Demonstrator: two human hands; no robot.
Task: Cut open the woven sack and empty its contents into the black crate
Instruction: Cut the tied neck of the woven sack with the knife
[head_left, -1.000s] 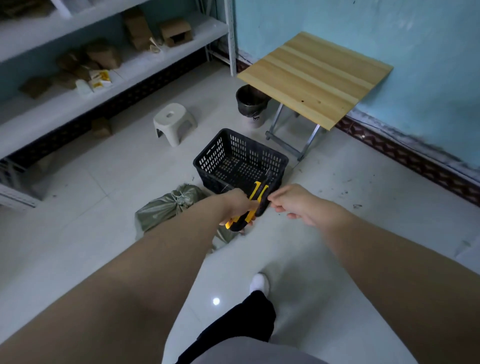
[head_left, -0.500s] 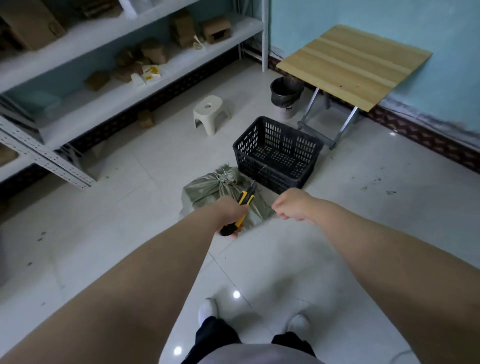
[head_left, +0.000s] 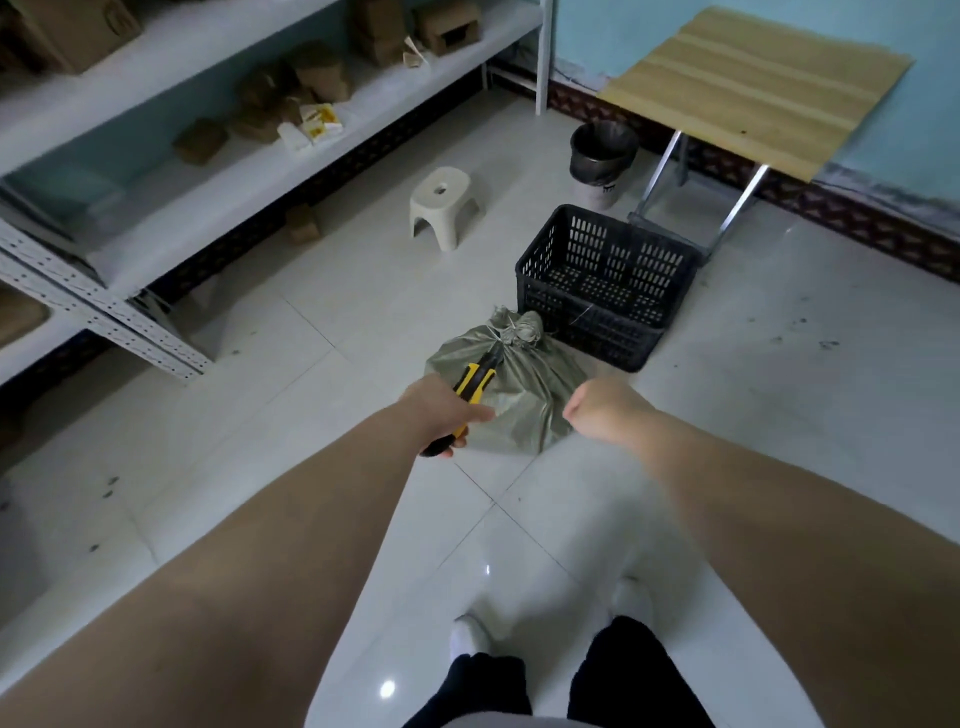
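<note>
A grey-green woven sack (head_left: 524, 395) lies on the tiled floor, its neck tied in a bunch with string at the far end. Just behind it stands the black crate (head_left: 602, 283), with nothing inside it. My left hand (head_left: 441, 410) grips a yellow and black utility knife (head_left: 475, 379), whose tip points toward the tied neck above the sack. My right hand (head_left: 602, 410) hovers over the sack's right side with its fingers curled in a fist and nothing in it.
A white plastic stool (head_left: 441, 205) and a lined bin (head_left: 602, 161) stand beyond the crate. A folding wooden table (head_left: 753, 78) is at the far right. White metal shelves (head_left: 208, 171) with cardboard boxes run along the left. My feet (head_left: 550, 623) are near the bottom edge.
My view has swung so that the sack and crate sit further ahead. My two hands have drawn apart, and the knife now points at the sack's tied neck.
</note>
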